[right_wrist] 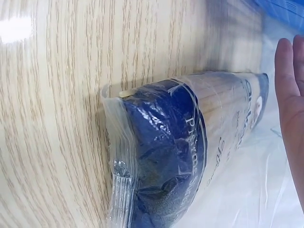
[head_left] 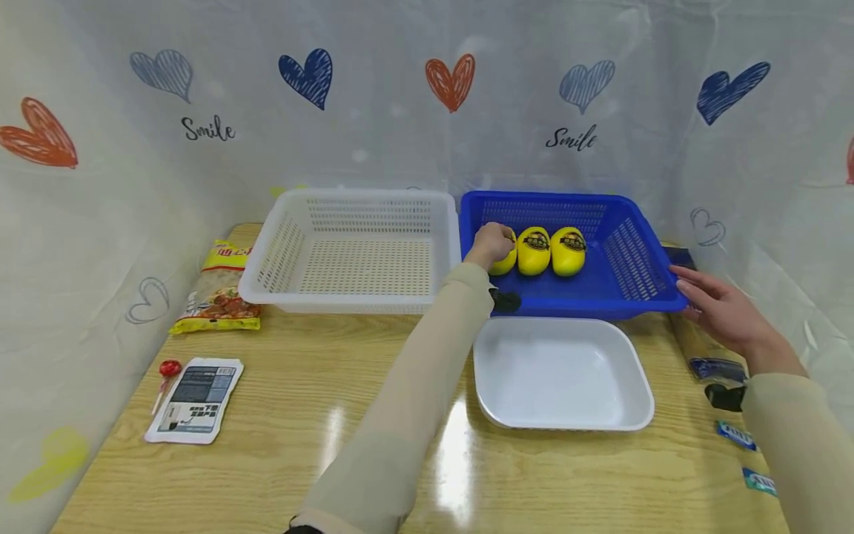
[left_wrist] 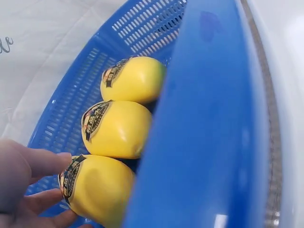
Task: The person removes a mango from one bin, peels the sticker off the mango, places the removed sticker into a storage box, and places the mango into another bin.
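Three yellow mangoes with dark labels lie in a row in the blue basket [head_left: 574, 305]. My left hand [head_left: 491, 242] is at the leftmost mango [left_wrist: 102, 190], its fingertips touching the labelled end. The fingers look spread and only loosely bent in the left wrist view. Beside it sit the middle mango [head_left: 534, 252] and the right mango [head_left: 568, 252]. At the basket's right front corner is my right hand [head_left: 723, 311], fingers extended close to the rim; whether they touch it I cannot tell. In the right wrist view those fingers [right_wrist: 286, 71] look straight.
A white perforated basket [head_left: 347, 300] adjoins the blue one, and a white tray [head_left: 563, 371] stands in front. Left are a yellow food bag [head_left: 223, 297], a flat white packet [head_left: 196, 400] and a red lollipop [head_left: 170, 368]. A clear-and-blue package [right_wrist: 166, 142] and small wrapped items [head_left: 736, 434] lie right.
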### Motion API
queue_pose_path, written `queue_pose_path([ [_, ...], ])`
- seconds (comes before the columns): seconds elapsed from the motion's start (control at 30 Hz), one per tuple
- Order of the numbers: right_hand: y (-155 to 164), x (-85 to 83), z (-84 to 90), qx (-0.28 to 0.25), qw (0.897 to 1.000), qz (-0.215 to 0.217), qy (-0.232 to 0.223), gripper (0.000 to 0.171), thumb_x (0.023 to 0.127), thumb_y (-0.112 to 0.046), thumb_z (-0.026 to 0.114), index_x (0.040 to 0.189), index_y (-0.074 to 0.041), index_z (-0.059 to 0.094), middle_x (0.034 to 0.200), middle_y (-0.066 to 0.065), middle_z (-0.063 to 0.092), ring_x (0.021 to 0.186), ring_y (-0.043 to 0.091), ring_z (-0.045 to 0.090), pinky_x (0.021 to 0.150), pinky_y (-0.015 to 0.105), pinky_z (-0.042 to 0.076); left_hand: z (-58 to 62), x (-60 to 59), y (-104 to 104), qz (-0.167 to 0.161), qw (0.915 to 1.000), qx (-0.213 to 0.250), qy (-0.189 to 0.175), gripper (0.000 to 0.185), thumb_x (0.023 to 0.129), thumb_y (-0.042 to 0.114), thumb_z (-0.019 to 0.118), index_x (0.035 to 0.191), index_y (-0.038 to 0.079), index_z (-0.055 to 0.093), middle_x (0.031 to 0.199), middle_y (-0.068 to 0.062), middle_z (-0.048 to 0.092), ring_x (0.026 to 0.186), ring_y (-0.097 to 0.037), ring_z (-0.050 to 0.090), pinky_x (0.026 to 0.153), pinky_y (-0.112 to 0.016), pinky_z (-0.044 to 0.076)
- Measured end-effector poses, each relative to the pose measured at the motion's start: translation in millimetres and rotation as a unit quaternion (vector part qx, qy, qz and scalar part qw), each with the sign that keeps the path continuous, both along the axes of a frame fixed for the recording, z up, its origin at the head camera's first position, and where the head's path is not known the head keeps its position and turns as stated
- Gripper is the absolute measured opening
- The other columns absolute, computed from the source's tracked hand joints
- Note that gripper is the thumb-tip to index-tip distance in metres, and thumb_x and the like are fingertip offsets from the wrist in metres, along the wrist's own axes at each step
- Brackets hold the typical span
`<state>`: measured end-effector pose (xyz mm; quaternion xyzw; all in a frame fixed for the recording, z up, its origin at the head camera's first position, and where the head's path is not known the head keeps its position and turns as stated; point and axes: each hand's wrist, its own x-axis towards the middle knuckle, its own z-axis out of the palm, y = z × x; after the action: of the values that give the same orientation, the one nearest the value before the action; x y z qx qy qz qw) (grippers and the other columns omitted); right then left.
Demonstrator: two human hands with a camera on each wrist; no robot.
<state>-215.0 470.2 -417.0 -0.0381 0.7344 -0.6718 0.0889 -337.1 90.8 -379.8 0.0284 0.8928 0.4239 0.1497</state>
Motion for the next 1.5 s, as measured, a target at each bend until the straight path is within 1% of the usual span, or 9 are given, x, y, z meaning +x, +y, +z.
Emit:
queue_pose_path([
  [0.13,0.5,-0.9,-1.3,-0.012,1.0,-0.001,-0.009,0.039,0.104,-0.014,0.044,0.142,-0.02,0.053,0.119,-0.014,0.063,0.096,0.006,0.066,0.08,0.019,0.054,-2.6,-1.4,1.4,-0.011,0.9968,-0.069,0.039,0.024,0.1,0.008,0.049,0.109,0.011,0.071,0.112,-0.004,0.063,0.089,-0.015,0.048,0.073,-0.024,0.038],
  [0.2,1.0,-1.1,-1.6,-0.017,1.0,-0.003,-0.019,0.04,0.104,-0.014,0.044,0.143,-0.021,0.051,0.119,-0.014,0.062,0.096,0.006,0.066,0.08,0.021,0.054,-3.5,-1.1,2.2,-0.017,0.9929,-0.101,0.061,0.027,0.098,0.006,0.05,0.109,0.013,0.073,0.11,-0.001,0.065,0.101,-0.015,0.053,0.082,-0.024,0.041],
  [0.3,1.8,-1.3,-1.3,-0.012,0.999,-0.011,-0.032,0.04,0.104,-0.017,0.045,0.144,-0.024,0.05,0.118,-0.014,0.062,0.095,0.007,0.067,0.079,0.021,0.055,-5.9,-0.6,3.8,-0.026,0.9894,-0.126,0.068,0.036,0.098,0.005,0.05,0.124,0.019,0.07,0.128,0.001,0.063,0.129,-0.022,0.045,0.102,-0.028,0.039],
  [0.43,1.2,-1.4,-0.4,-0.024,0.999,-0.014,-0.039,0.041,0.104,-0.018,0.045,0.144,-0.024,0.049,0.116,-0.012,0.064,0.092,0.01,0.069,0.078,0.023,0.056,-10.6,0.2,6.9,-0.01,0.9949,-0.091,0.041,0.046,0.096,0.002,0.052,0.136,0.022,0.06,0.143,0.003,0.052,0.143,-0.024,0.028,0.114,-0.032,0.028],
  [0.57,-0.9,-1.4,-1.0,-0.086,0.996,0.007,-0.034,0.041,0.105,-0.013,0.041,0.144,-0.02,0.05,0.119,-0.005,0.065,0.094,0.015,0.07,0.08,0.027,0.056,-12.3,1.0,8.3,0.009,0.9985,-0.048,0.026,0.048,0.093,-0.003,0.052,0.135,0.019,0.061,0.146,0.001,0.049,0.147,-0.027,0.017,0.117,-0.034,0.022],
  [0.73,-2.9,-1.2,-1.0,-0.135,0.99,0.029,-0.028,0.041,0.106,-0.009,0.037,0.144,-0.016,0.05,0.123,0.0,0.065,0.097,0.018,0.069,0.082,0.03,0.055,-9.7,2.5,8.5,0.011,0.998,-0.056,0.029,0.045,0.096,-0.003,0.048,0.131,0.02,0.064,0.146,0.001,0.049,0.148,-0.029,0.013,0.117,-0.036,0.021],
  [0.97,-3.2,-0.9,-1.0,-0.134,0.99,0.029,-0.029,0.041,0.106,-0.007,0.036,0.143,-0.016,0.051,0.122,0.0,0.066,0.097,0.018,0.07,0.082,0.031,0.056,-7.6,5.8,8.8,0.016,0.999,-0.041,0.001,0.046,0.094,-0.002,0.057,0.135,0.02,0.06,0.151,0.0,0.043,0.149,-0.03,0.009,0.108,-0.037,0.038],
  [1.17,-2.8,-1.3,0.2,-0.109,0.993,0.021,-0.039,0.041,0.105,-0.01,0.039,0.144,-0.018,0.05,0.121,-0.002,0.066,0.096,0.018,0.07,0.08,0.031,0.056,-6.8,4.4,9.5,0.015,0.9988,-0.047,-0.009,0.047,0.093,0.008,0.066,0.137,0.02,0.057,0.147,0.0,0.048,0.146,-0.028,0.02,0.11,-0.038,0.036],
  [1.5,-0.6,-1.3,3.0,-0.059,0.997,-0.013,-0.049,0.04,0.103,-0.013,0.047,0.142,-0.022,0.053,0.118,-0.009,0.066,0.094,0.013,0.069,0.079,0.028,0.056,-7.6,5.7,8.8,0.017,0.9993,-0.031,-0.015,0.045,0.094,0.003,0.063,0.135,0.021,0.06,0.151,0.0,0.043,0.149,-0.026,0.011,0.109,-0.039,0.036],
])
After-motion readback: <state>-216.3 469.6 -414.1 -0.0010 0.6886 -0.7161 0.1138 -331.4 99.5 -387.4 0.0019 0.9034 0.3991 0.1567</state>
